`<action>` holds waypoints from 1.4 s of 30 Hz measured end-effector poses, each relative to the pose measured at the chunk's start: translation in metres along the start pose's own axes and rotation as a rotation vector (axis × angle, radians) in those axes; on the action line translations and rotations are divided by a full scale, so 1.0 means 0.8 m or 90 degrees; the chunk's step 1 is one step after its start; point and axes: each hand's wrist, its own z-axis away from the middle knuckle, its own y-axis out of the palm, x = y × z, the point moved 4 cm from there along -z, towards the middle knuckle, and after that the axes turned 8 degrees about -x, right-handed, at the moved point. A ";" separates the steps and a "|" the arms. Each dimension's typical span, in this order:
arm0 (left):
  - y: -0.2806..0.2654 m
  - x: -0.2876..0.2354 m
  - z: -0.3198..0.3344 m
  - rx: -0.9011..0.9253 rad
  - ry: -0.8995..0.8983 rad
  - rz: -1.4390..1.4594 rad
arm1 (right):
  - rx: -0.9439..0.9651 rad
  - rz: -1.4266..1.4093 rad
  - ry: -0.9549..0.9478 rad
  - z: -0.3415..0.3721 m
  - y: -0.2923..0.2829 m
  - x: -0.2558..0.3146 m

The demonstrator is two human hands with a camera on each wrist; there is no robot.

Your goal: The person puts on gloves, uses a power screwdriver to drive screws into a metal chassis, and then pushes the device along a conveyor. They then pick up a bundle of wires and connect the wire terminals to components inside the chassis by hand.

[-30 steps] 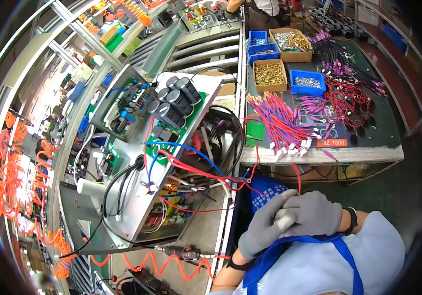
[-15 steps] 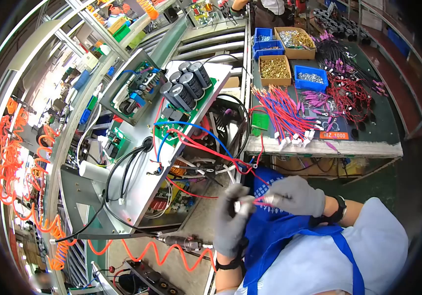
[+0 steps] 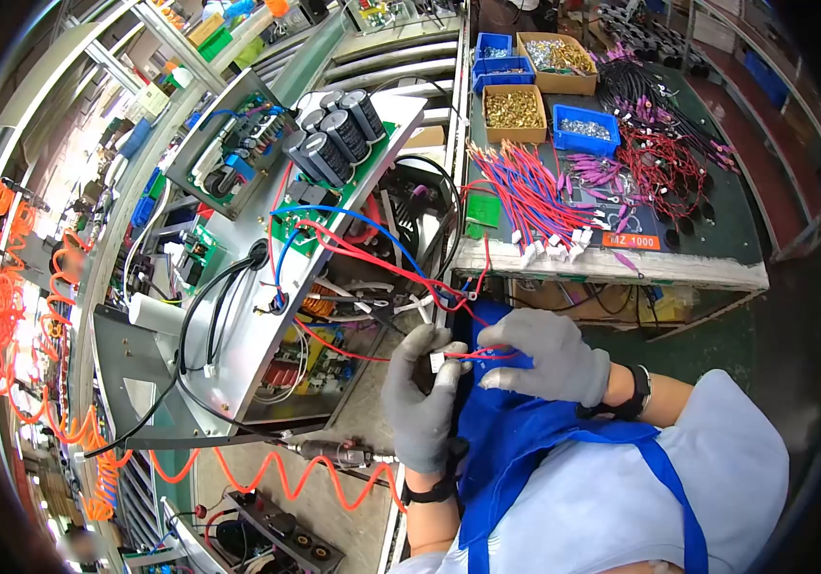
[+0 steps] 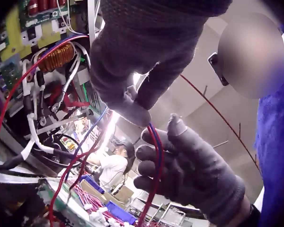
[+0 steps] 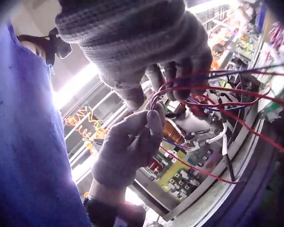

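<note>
My gloved left hand (image 3: 418,407) pinches a small white connector (image 3: 437,363) between thumb and fingers, in front of the blue apron (image 3: 501,421). From the connector runs a pair of red and blue wires (image 4: 157,161). Beside it is my gloved right hand (image 3: 549,359), its thumb apart from the loosely bent fingers. In the left wrist view the wires cross in front of the right hand's fingers (image 4: 149,169), which are not closed round them. The metal chassis (image 3: 238,359) to the left carries a green circuit board (image 3: 363,177) with black capacitors (image 3: 342,134) and wires leading off it.
On the bench at right lie bundled red and blue wires (image 3: 525,196), a blue bin (image 3: 586,130) of small metal parts and a cardboard box (image 3: 514,112) of brass-coloured parts. An orange coiled hose (image 3: 272,486) and a black tool (image 3: 334,452) are below the chassis.
The hands were together over the apron, then parted. The left hand has moved left and holds the white connector up; the right hand was at the wires and its fingers have since loosened.
</note>
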 end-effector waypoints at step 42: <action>0.019 0.017 0.000 0.034 0.081 -0.189 | 0.149 -0.135 0.188 0.035 0.027 -0.050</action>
